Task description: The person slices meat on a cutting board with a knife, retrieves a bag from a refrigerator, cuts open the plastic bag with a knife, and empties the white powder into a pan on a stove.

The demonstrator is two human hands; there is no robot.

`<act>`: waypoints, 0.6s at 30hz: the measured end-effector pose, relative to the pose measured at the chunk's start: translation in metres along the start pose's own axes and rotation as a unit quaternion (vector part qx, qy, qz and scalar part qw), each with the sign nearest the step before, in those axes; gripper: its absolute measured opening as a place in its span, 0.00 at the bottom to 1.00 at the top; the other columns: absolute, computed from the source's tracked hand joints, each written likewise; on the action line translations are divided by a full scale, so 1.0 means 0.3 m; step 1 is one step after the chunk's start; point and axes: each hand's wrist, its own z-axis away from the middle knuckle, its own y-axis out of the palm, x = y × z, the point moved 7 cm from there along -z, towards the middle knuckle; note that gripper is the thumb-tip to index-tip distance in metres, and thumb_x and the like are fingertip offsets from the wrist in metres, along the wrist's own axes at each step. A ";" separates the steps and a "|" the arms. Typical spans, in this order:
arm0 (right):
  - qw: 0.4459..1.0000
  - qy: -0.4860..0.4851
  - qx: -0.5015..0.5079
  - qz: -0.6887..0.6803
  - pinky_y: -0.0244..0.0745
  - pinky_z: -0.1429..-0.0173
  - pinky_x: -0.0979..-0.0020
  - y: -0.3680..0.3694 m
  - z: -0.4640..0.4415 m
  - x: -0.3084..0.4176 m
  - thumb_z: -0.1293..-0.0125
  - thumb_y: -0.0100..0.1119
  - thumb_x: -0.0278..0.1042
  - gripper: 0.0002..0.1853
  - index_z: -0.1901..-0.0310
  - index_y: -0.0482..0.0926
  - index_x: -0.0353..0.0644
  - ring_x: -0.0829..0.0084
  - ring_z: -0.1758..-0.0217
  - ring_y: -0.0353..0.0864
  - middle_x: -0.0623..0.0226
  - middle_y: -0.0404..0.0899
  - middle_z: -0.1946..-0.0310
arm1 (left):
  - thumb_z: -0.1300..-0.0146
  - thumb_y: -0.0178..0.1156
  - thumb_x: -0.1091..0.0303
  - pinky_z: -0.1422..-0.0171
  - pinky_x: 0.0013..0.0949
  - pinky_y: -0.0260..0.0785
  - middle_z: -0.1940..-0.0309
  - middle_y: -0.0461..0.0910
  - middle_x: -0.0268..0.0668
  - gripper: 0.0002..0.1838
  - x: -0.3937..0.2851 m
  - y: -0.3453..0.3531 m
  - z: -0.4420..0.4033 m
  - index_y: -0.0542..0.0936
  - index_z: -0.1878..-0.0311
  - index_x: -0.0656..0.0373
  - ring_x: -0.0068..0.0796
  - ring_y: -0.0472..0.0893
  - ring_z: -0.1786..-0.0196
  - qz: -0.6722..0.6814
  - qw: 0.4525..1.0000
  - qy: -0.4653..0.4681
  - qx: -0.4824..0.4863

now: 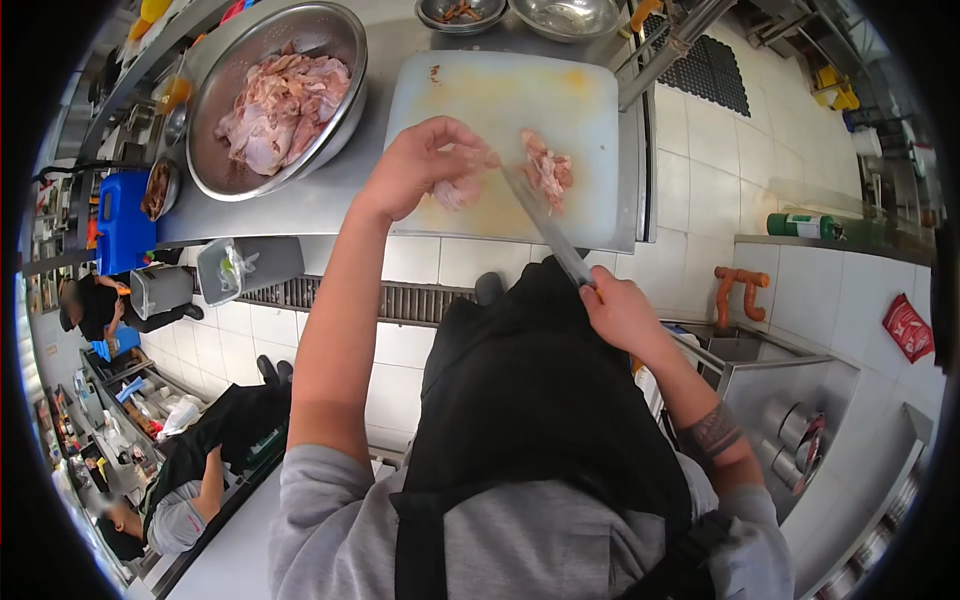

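My right hand (pixel 620 312) is wrapped around the handle of a long kitchen knife (pixel 548 228). The blade points away over the near part of a white cutting board (pixel 500 90). Above the board, my left hand (pixel 425 165) has its fingers curled together, and a pale pink piece of raw chicken (pixel 457 192), slightly blurred, shows beneath them. The fingertips come close to the knife's tip. Right of the blade, some raw chicken trimmings (pixel 548 172) lie on the board. A big metal bowl (pixel 350 115) heaped with raw chicken (pixel 285 110) stands left of the board.
Two smaller metal bowls stand beyond the board, one (pixel 565 18) on the right. A grey bin (pixel 255 268) and a blue jerrycan (pixel 125 222) are left of the counter. Two people work at the far left, one with a grey sleeve (pixel 180 515). A floor drain (pixel 350 300) crosses the tiles.
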 end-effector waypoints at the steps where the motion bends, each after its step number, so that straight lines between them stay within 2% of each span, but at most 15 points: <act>1: 1.000 0.005 -0.002 -0.003 0.76 0.56 0.37 0.012 -0.015 0.003 0.25 0.55 0.38 0.11 0.55 0.73 0.37 0.32 0.64 0.82 0.38 0.82 0.72 | 0.36 0.67 0.76 0.50 0.31 0.78 0.52 0.87 0.41 0.13 -0.030 0.034 0.013 0.80 0.48 0.64 0.27 0.85 0.56 0.037 0.998 0.009 0.047; 2: 1.000 0.006 -0.002 -0.004 0.76 0.56 0.37 0.020 -0.031 -0.006 0.25 0.55 0.38 0.11 0.55 0.73 0.37 0.32 0.64 0.82 0.38 0.82 0.72 | 0.36 0.66 0.77 0.47 0.32 0.79 0.47 0.86 0.44 0.17 -0.059 0.060 0.023 0.79 0.43 0.65 0.29 0.86 0.53 0.075 0.993 0.017 0.093; 3: 1.000 0.009 -0.026 -0.010 0.76 0.56 0.38 0.017 -0.046 -0.021 0.25 0.55 0.37 0.11 0.54 0.73 0.36 0.32 0.64 0.82 0.38 0.82 0.72 | 0.36 0.66 0.77 0.47 0.32 0.79 0.47 0.86 0.44 0.17 -0.081 0.063 0.027 0.79 0.43 0.65 0.29 0.86 0.53 0.075 0.993 0.017 0.093; 5: 0.999 0.013 -0.048 -0.017 0.76 0.56 0.38 -0.001 -0.063 -0.040 0.25 0.55 0.37 0.11 0.54 0.73 0.36 0.32 0.64 0.82 0.37 0.82 0.72 | 0.42 0.64 0.83 0.39 0.34 0.78 0.38 0.81 0.43 0.25 -0.107 0.092 0.038 0.76 0.39 0.63 0.33 0.85 0.42 0.063 0.987 0.006 0.149; 6: 0.998 0.013 -0.052 -0.011 0.77 0.55 0.38 -0.013 -0.067 -0.049 0.25 0.55 0.37 0.12 0.54 0.73 0.35 0.32 0.63 0.83 0.37 0.82 0.71 | 0.42 0.64 0.83 0.39 0.34 0.78 0.38 0.81 0.43 0.25 -0.088 0.071 0.019 0.76 0.39 0.63 0.33 0.85 0.42 0.063 0.987 0.006 0.148; 7: 0.998 0.012 -0.056 -0.005 0.77 0.55 0.38 -0.022 -0.066 -0.052 0.25 0.55 0.37 0.12 0.53 0.73 0.35 0.32 0.63 0.83 0.37 0.82 0.71 | 0.41 0.65 0.80 0.38 0.37 0.78 0.38 0.81 0.44 0.25 -0.023 0.020 -0.019 0.76 0.38 0.64 0.37 0.85 0.41 -0.097 0.986 -0.024 0.134; 8: 0.998 0.011 -0.055 -0.005 0.77 0.55 0.38 -0.023 -0.062 -0.050 0.25 0.55 0.37 0.12 0.53 0.73 0.35 0.32 0.63 0.83 0.37 0.82 0.71 | 0.40 0.65 0.77 0.37 0.40 0.78 0.38 0.82 0.44 0.26 0.045 -0.032 -0.046 0.76 0.37 0.65 0.41 0.85 0.40 -0.255 0.959 -0.052 0.114; 9: 0.998 0.012 -0.054 -0.004 0.77 0.56 0.38 -0.025 -0.062 -0.045 0.25 0.55 0.37 0.12 0.53 0.73 0.35 0.32 0.64 0.83 0.37 0.83 0.71 | 0.40 0.65 0.77 0.37 0.40 0.78 0.38 0.82 0.44 0.26 0.111 -0.063 -0.064 0.76 0.37 0.65 0.41 0.85 0.40 -0.254 0.959 -0.053 0.112; 10: 0.999 0.013 -0.052 -0.003 0.77 0.56 0.38 -0.027 -0.061 -0.042 0.25 0.55 0.37 0.12 0.53 0.73 0.35 0.33 0.65 0.83 0.38 0.83 0.72 | 0.40 0.67 0.73 0.39 0.41 0.78 0.40 0.82 0.46 0.25 0.167 -0.119 -0.083 0.78 0.38 0.64 0.43 0.85 0.42 -0.424 0.905 -0.019 0.040; 11: 0.999 0.010 -0.051 -0.002 0.77 0.56 0.38 -0.028 -0.061 -0.037 0.25 0.55 0.37 0.12 0.53 0.73 0.35 0.33 0.65 0.83 0.38 0.83 0.72 | 0.40 0.68 0.69 0.40 0.41 0.78 0.42 0.83 0.47 0.25 0.174 -0.156 -0.088 0.79 0.39 0.64 0.45 0.85 0.45 -0.578 0.815 0.015 -0.033; 12: 0.999 0.008 -0.047 0.002 0.77 0.57 0.38 -0.027 -0.060 -0.032 0.25 0.54 0.37 0.12 0.52 0.73 0.35 0.34 0.65 0.83 0.38 0.82 0.72 | 0.40 0.68 0.69 0.40 0.41 0.78 0.42 0.83 0.47 0.25 0.160 -0.146 -0.078 0.79 0.39 0.64 0.45 0.85 0.45 -0.578 0.815 0.013 -0.035; 14: 0.999 0.008 -0.041 0.006 0.77 0.57 0.38 -0.029 -0.052 -0.017 0.24 0.54 0.37 0.12 0.52 0.73 0.35 0.34 0.66 0.83 0.39 0.82 0.73 | 0.39 0.69 0.66 0.45 0.44 0.77 0.52 0.84 0.48 0.18 0.088 -0.101 -0.027 0.84 0.47 0.63 0.49 0.84 0.51 -0.570 0.807 0.030 -0.153; 15: 0.999 0.000 -0.045 0.027 0.77 0.58 0.39 -0.033 -0.045 0.005 0.24 0.54 0.37 0.12 0.52 0.73 0.35 0.35 0.66 0.84 0.40 0.82 0.73 | 0.39 0.69 0.66 0.45 0.44 0.77 0.52 0.84 0.48 0.18 0.119 -0.058 -0.013 0.84 0.47 0.63 0.49 0.84 0.51 -0.569 0.808 0.029 -0.152; 17: 0.998 -0.009 -0.050 0.048 0.78 0.59 0.39 -0.046 -0.042 0.053 0.24 0.53 0.36 0.11 0.53 0.73 0.35 0.36 0.67 0.84 0.40 0.82 0.73 | 0.40 0.68 0.69 0.48 0.46 0.76 0.60 0.85 0.45 0.10 0.180 0.029 0.015 0.86 0.57 0.61 0.49 0.84 0.54 -0.482 0.851 0.114 -0.175; 18: 0.997 -0.032 -0.039 0.066 0.78 0.59 0.40 -0.047 -0.042 0.090 0.24 0.53 0.36 0.11 0.53 0.73 0.36 0.37 0.67 0.84 0.41 0.82 0.73 | 0.40 0.68 0.69 0.48 0.46 0.76 0.60 0.85 0.45 0.10 0.205 0.062 0.021 0.86 0.57 0.61 0.49 0.84 0.54 -0.481 0.852 0.114 -0.175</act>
